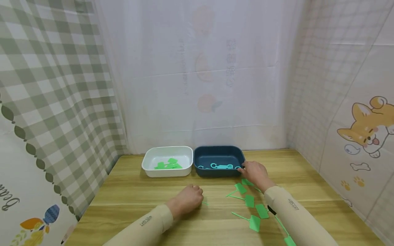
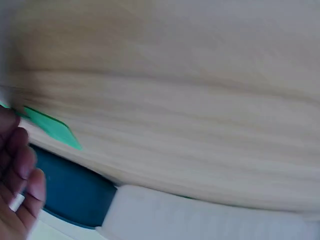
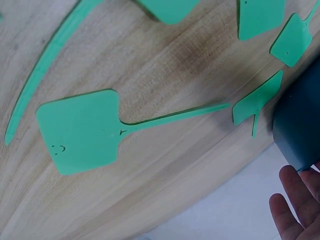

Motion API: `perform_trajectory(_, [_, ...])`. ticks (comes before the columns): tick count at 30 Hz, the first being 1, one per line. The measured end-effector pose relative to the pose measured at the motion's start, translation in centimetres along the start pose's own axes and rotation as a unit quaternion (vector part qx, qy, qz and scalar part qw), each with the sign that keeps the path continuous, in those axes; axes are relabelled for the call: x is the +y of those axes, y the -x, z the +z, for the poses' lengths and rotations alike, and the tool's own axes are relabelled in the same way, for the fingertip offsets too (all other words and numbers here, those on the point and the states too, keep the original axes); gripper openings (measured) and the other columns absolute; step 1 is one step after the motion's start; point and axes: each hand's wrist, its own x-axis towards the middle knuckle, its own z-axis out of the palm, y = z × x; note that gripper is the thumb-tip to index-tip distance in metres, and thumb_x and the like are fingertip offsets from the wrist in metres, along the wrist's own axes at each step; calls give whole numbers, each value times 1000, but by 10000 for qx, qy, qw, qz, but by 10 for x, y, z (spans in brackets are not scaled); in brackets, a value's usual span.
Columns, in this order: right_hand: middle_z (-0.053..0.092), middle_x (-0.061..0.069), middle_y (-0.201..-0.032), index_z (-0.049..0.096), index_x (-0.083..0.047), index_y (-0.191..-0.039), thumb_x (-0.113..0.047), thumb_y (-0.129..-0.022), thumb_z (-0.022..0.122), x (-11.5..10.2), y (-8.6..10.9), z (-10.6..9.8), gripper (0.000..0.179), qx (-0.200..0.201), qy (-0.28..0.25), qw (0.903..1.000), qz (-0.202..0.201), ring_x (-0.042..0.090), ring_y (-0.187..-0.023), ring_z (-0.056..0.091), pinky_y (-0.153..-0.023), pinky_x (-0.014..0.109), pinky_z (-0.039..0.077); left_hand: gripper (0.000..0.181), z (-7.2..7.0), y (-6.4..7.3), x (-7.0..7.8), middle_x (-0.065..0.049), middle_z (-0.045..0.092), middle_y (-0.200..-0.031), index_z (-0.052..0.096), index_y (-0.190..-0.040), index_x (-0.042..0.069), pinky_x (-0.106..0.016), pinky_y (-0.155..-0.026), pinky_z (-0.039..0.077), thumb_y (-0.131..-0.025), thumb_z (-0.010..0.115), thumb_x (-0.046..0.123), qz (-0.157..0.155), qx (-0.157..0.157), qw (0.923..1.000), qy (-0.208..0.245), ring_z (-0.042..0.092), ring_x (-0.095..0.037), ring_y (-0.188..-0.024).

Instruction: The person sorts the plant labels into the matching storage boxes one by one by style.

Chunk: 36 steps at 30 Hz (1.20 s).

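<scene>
Near the front middle of the table, my left hand (image 1: pixel 188 198) pinches a green tag (image 2: pixel 54 129) with a flat square head. Most of that tag is hidden by the hand in the head view. My right hand (image 1: pixel 254 173) grips the right front corner of a dark blue bin (image 1: pixel 219 173); its outer fingers (image 3: pixel 295 200) lie against the bin's outside in the right wrist view. Teal pieces with ring ends (image 1: pixel 222 166) lie inside this bin. Several more green tags with thin stems, one with a small face mark (image 3: pixel 80 132), lie loose below the right hand.
A white bin (image 1: pixel 167 173) holding several green tags (image 1: pixel 167 164) stands directly left of the dark blue one. Behind both bins hangs a white curtain (image 1: pixel 200 102), with patterned cloth at either side. The wooden table (image 1: pixel 129 194) carries everything.
</scene>
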Motion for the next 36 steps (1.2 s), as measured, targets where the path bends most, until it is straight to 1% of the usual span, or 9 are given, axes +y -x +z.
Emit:
perform_trajectory(3, [70,13,-83,71,-2,-98,-31,-91,71,1,-1,1,30,-21,-10,10000,-2,33,-77,67,-65,47,53,9,0,5,-7,7,59,-78,71,-81,22,-23,-58,41,-88,67,19,208,67,9997,-82,55,-9,-73])
perform_trajectory(10, [71,17,-92,71,1,-104,-30,-92,71,1,-3,-1,33,-4,-49,10000,-26,36,-83,68,-69,49,54,10,1,17,-22,8,62,-84,72,-85,21,-24,-64,47,-89,66,14,316,-332,9989,35,58,-9,-80])
perform_trajectory(16, [69,12,-82,71,-3,-96,-31,-92,71,1,-3,-1,28,-2,-25,10000,-24,34,-78,67,-66,47,53,13,1,14,-22,10,62,-82,71,-83,24,-21,-59,47,-89,66,14,566,-170,9978,-316,57,-7,-76])
perform_trajectory(20, [69,10,-81,71,-4,-94,-31,-92,71,1,-2,1,27,34,-14,10000,-51,33,-78,67,-66,47,53,13,3,11,-21,10,64,-82,71,-84,24,-20,-61,48,-90,65,14,576,-255,9975,-320,57,-6,-76])
perform_trajectory(24, [67,9,-78,70,-4,-90,-30,-92,71,3,-1,3,26,109,-16,9999,-112,32,-75,67,-63,46,52,8,7,12,-23,7,61,-80,70,-83,20,-23,-63,49,-90,67,17,317,-251,9986,337,57,-10,-75])
perform_trajectory(27, [63,6,-70,67,-7,-82,-30,-92,71,4,-2,3,25,174,-52,9997,-154,27,-67,64,-58,43,50,10,8,17,-28,6,55,-77,69,-81,17,-27,-64,47,-90,67,20,101,-89,9944,1050,55,-13,-73])
perform_trajectory(31, [65,7,-72,68,-6,-84,-29,-91,71,3,-2,3,25,168,-53,9998,-137,28,-68,64,-59,44,50,15,7,29,-41,6,47,-77,67,-81,14,-26,-63,43,-89,71,27,-224,-130,9763,2147,48,-12,-70])
perform_trajectory(34, [68,10,-79,70,-4,-90,-30,-92,71,2,-2,2,26,112,-24,9999,-95,31,-74,66,-62,46,52,29,10,40,-51,7,45,-82,68,-89,13,-24,-63,40,-84,76,40,-615,-485,9574,2778,43,-9,-71])
perform_trajectory(36, [67,10,-78,70,-5,-88,-30,-92,71,2,-1,1,25,91,-23,9999,-68,31,-74,66,-61,45,52,40,13,45,-55,7,45,-84,69,-98,13,-24,-63,40,-81,77,48,-802,-726,9496,2942,42,-8,-71])
